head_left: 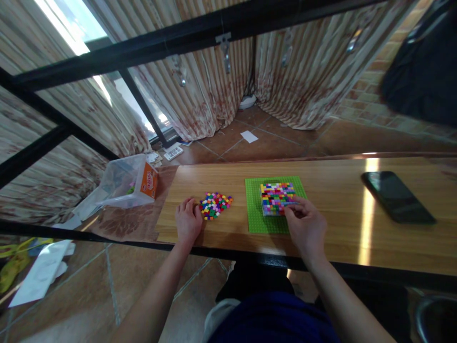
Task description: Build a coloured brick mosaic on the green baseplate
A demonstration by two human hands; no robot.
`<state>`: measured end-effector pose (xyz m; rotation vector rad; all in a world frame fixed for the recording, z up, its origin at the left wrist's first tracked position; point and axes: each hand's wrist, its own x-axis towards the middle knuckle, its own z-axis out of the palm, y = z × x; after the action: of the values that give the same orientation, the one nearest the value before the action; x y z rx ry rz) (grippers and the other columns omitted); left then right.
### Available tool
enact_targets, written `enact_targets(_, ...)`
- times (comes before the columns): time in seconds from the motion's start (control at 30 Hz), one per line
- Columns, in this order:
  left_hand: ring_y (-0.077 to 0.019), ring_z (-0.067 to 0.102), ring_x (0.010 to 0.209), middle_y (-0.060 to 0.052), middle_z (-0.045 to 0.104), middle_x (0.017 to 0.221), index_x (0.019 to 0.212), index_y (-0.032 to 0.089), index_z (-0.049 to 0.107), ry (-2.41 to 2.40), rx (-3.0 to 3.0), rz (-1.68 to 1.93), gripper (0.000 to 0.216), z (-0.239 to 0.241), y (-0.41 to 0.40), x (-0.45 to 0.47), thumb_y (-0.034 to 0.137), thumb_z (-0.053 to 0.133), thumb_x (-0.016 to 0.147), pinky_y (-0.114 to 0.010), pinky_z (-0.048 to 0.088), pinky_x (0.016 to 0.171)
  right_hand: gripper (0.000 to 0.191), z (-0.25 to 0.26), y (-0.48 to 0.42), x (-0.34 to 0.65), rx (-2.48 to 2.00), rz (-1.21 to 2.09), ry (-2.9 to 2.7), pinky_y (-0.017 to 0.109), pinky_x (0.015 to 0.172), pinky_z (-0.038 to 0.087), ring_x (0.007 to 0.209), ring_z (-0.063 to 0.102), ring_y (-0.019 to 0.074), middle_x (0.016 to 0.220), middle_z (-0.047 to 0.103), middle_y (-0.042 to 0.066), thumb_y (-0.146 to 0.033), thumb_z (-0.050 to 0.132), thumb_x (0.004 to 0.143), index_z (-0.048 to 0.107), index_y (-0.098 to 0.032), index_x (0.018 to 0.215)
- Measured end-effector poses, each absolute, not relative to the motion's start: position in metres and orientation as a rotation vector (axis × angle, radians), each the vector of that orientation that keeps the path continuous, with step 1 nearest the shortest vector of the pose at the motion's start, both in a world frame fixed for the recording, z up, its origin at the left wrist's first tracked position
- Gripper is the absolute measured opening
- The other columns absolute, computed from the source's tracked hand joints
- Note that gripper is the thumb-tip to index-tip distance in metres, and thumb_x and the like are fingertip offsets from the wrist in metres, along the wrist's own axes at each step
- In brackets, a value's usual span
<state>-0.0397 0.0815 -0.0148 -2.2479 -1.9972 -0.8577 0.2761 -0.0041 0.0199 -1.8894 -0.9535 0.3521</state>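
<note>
A green baseplate [271, 224] lies on the wooden table [339, 209], carrying a multicoloured block of small bricks [276, 195]. My right hand [305, 226] rests at the block's near right corner, fingers pinched against its edge. A loose pile of small coloured bricks [215, 205] lies to the left of the plate. My left hand [188, 220] sits just left of that pile with fingers curled, fingertips at the pile's edge; I cannot make out a brick in them.
A black phone [396, 196] lies on the table at the right. A clear plastic box [124, 183] with an orange label stands beyond the table's left end. Papers lie on the tiled floor; black frame bars and curtains are behind.
</note>
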Motion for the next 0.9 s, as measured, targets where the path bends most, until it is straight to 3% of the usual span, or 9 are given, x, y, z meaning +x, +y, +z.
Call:
enact_targets(0.53,-0.0332,0.059,0.115,-0.018,0.068,0.12,0.111,0.013,0.068,-2.033,-2.233,-0.87,0.032,-0.013,0.079,-0.037,0.024,0.047,0.09,-0.05,0.046,0.103,0.035,0.016,0.0,0.282,-1.9,0.338,-0.992,0.037,0.069,0.052,0.066,0.067,0.0219,0.08,0.076,0.009,-0.039,0.064,0.075,0.074,-0.017,0.099)
enact_targets(0.9,-0.0334,0.059,0.115,-0.019,0.068,0.119,0.11,0.012,0.068,-2.026,-2.241,-0.875,0.032,-0.014,0.081,-0.037,0.024,0.046,0.09,-0.051,0.045,0.104,0.035,0.01,-0.009,0.277,-1.722,0.434,-0.814,0.037,0.071,0.057,0.077,0.071,0.0227,0.088,0.077,0.011,-0.041,0.067,0.077,0.074,-0.015,0.1)
